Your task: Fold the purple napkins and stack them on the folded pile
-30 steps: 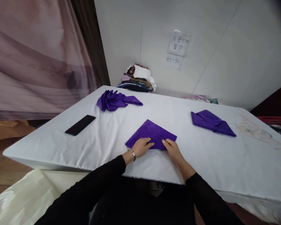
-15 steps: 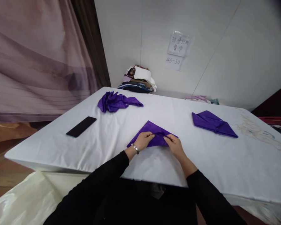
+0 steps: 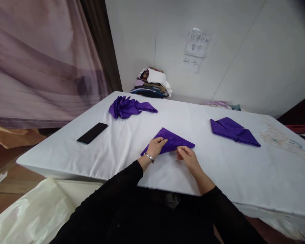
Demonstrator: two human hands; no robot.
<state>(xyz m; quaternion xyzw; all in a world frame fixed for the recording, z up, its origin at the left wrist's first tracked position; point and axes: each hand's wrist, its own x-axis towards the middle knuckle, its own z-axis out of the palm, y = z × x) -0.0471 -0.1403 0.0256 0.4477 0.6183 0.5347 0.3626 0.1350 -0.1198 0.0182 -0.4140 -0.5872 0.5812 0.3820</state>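
Note:
A purple napkin (image 3: pixel 174 140) lies folded into a wide triangle near the table's front edge, its peak pointing away from me. My left hand (image 3: pixel 156 146) grips its left part, the thumb pressed on top of the cloth and the fingertips partly hidden. At the near edge, right of the middle, my right hand (image 3: pixel 186 155) has its thumb and index finger on the cloth's border, the other fingers curled below. A second folded purple napkin (image 3: pixel 234 131) rests flat to the right. Farther back on the left sits a purple napkin gathered into pleats (image 3: pixel 127 107).
A black flat rectangular object (image 3: pixel 92 133) lies at the left of the white-covered table (image 3: pixel 112 142). Behind the table is a pile of folded clothes (image 3: pixel 152 83) by the wall, with paper signs (image 3: pixel 197 44) above. A pinkish curtain (image 3: pixel 40 61) hangs at the left.
The raised near layer of the napkin has been folded over, leaving a flatter triangle. My right hand has moved slightly down to its near edge. The view has shifted a little.

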